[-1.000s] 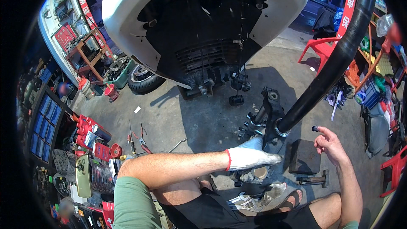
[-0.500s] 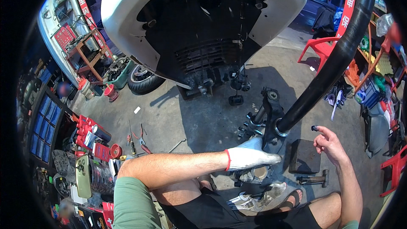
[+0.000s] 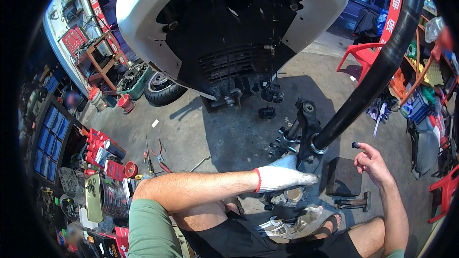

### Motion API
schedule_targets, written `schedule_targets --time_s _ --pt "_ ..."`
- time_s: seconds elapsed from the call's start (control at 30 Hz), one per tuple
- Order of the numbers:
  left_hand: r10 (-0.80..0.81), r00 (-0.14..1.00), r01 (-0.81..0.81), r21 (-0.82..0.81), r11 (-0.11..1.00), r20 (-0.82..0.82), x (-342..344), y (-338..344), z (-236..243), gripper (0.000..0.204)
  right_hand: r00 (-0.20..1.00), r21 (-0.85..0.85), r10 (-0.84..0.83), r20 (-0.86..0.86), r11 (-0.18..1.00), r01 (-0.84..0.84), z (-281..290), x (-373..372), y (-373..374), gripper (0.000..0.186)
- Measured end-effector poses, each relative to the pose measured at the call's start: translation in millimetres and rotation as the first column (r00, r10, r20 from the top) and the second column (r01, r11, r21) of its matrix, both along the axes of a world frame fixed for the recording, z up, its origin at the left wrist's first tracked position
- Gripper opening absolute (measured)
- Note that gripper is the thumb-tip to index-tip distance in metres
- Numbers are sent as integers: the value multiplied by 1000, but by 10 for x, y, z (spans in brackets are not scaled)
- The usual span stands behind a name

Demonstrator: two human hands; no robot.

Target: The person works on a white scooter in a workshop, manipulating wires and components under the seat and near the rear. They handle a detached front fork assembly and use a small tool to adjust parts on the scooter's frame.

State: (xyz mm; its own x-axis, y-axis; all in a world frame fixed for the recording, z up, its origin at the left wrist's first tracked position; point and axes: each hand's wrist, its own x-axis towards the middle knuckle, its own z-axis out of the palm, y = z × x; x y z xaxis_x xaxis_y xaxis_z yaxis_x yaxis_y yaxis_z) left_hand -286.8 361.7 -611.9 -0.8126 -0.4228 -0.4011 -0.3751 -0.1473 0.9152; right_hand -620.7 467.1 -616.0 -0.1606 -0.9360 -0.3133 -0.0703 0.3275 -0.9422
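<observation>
A motorcycle front fork (image 3: 306, 134) stands before me, its long black steering stem (image 3: 366, 88) rising to the upper right. A metal bearing ring (image 3: 316, 144) sits at the stem's base. My left hand (image 3: 286, 175), in a white knit glove with a red cuff, is closed around the fork just below the clamp; its fingertips are partly hidden. To the right of the stem, my bare right hand (image 3: 372, 163) is raised, holding no tool. Its index finger is stretched out with a dark, grease-like smear on the tip, while the other fingers are loosely curled.
A white scooter front (image 3: 311, 24) stands ahead. Near my right foot are a dark block (image 3: 343, 177) and a hammer (image 3: 354, 203). Wrenches (image 3: 273, 227) lie between my feet; pliers (image 3: 161, 158) and screwdrivers lie left. A wheel (image 3: 164, 90) rests behind them, a red chair (image 3: 363, 57) at right.
</observation>
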Motion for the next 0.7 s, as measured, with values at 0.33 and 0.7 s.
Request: schedule_targets --time_s 0.33,0.7 --pt "-2 999 1 -20 1000 -50 47 40 251 67 1000 -10 11 24 1000 -11 -14 -22 1 47" --pt "-20 998 22 47 999 -54 40 30 124 58 1000 -12 -7 20 1000 7 -5 10 2 46"
